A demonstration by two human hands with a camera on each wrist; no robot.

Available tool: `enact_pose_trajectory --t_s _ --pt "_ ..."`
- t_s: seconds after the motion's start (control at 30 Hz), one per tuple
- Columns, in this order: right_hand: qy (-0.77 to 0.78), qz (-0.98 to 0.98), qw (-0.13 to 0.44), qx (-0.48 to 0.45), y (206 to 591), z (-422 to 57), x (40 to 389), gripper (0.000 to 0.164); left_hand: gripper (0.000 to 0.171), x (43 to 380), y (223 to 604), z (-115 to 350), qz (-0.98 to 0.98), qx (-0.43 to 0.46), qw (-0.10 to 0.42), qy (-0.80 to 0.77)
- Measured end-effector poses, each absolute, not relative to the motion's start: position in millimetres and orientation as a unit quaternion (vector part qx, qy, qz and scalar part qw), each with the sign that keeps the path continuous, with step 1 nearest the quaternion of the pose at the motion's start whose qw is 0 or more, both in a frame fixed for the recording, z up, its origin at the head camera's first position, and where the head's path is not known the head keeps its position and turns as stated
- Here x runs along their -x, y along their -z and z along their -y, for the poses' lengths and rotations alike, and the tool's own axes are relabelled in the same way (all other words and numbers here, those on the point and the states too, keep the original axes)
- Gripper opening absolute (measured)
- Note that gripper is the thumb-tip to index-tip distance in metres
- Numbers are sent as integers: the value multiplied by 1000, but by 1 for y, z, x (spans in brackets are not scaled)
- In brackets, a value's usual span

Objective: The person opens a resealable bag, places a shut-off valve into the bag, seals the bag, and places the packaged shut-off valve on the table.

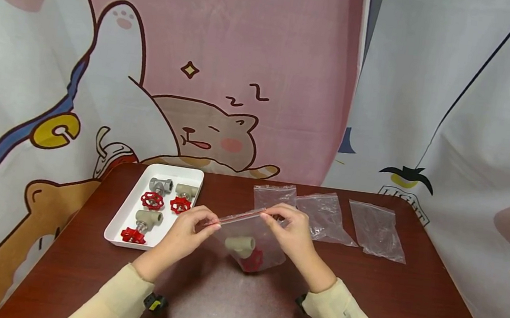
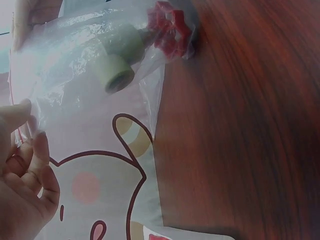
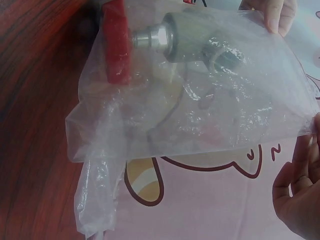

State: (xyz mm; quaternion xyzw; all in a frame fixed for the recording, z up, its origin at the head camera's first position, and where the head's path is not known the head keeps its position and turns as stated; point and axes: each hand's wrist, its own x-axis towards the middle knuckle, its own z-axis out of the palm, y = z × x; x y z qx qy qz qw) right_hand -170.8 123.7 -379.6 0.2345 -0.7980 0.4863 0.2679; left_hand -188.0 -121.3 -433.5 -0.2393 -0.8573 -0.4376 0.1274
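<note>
Red-edged at lower centre: pinched by left grip (image 1: 187,231) and right grip (image 1: 292,232) along the mouth of a bag (image 1: 259,229), slanting up rightward above the valve (image 1: 239,244) inside.

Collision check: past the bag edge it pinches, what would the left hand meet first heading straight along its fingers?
Likely the right hand, pinching the zip bag further along; depth is unclear.
</note>
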Motion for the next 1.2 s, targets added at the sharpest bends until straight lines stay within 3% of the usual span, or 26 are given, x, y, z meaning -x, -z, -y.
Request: enact_pose_trajectory --t_s 0.63,0.87,1.2 --pt "-482 806 262 -223 380 -128 172 5 10 186 427 127 875 245 126 398" --pt "-489 805 259 -215 407 -135 190 5 7 187 428 127 874 249 149 390" --pt "-506 797 248 -219 413 -138 195 5 7 189 431 127 863 255 169 403"
